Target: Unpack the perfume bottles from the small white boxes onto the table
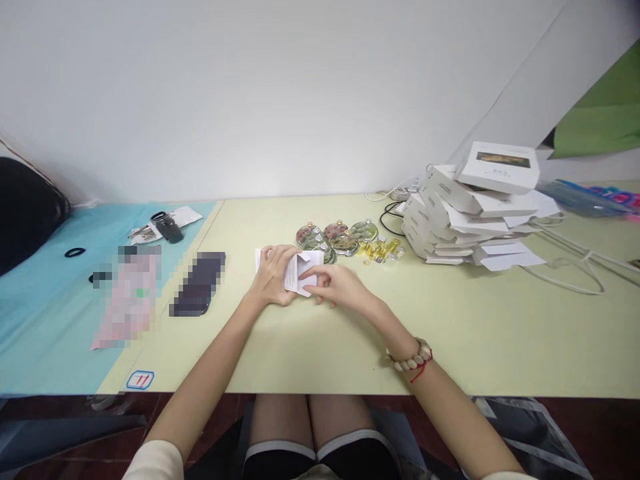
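Observation:
A small white cardboard box [291, 275] with printed lines on its side is held just above the table, its open end turned to the right. My left hand [273, 277] is closed around the box from the left. At the open end, my right hand [340, 285] has its index finger at the mouth and its thumb by the lower edge, gripping the flap there. What lies inside the box is hidden. Right behind the hands are several round, patterned discs [345, 243] in clear wrapping, and a pile of small gold and clear pieces [381, 251].
A tall, leaning stack of white boxes [450, 217] stands at the right, with white cables [575, 267] beside it. To the left lie a blurred dark phone-like object [200, 283], a blurred pink item [131, 297], a dark jar [167, 227] and a black ring [75, 252] on blue cloth.

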`<state>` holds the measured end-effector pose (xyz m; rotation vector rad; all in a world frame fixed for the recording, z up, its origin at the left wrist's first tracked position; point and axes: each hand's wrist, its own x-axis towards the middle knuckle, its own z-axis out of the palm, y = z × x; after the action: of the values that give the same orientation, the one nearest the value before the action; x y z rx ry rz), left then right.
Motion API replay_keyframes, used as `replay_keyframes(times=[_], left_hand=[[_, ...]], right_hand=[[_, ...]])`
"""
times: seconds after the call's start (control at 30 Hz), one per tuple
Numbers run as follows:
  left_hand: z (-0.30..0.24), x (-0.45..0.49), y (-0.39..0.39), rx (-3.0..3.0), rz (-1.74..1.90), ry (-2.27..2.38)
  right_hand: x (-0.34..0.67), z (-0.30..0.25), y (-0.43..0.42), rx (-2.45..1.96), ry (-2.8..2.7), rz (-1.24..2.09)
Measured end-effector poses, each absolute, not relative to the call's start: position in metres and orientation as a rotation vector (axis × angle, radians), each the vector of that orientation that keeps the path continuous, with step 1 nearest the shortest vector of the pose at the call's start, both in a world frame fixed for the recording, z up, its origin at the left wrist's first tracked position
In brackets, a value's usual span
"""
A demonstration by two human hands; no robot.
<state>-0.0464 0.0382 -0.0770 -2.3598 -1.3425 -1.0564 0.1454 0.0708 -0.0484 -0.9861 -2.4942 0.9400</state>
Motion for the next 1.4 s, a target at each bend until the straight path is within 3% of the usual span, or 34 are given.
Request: replay_keyframes(times=[0.17, 0.47, 0.93, 1.17, 1.4], left_hand=[[-0.083, -0.054, 0.04, -2.212, -1.272, -1.294], [-0.082, -0.038, 0.037, -2.362, -1.087, -1.253], [-0.087, -0.049, 0.042, -2.355, -1.292, -1.15], [-0.085, -0.038, 0.038, -2.415, -1.06, -1.116], [-0.083, -0.028, 0.038, -2.423, -0.994, -1.162]], right_hand=[[0.135, -0.046, 0.058, -1.017, -2.38, 0.715], [0.124, -0.063, 0.058, -1.226, -2.346, 0.399], [0.129, -0.045, 0.054, -1.097, -2.4, 0.456], [0.13, -0.052, 0.056, -1.219, -2.444, 0.369], [0.121, -0.067, 0.065, -1.367, -2.11, 0.482]])
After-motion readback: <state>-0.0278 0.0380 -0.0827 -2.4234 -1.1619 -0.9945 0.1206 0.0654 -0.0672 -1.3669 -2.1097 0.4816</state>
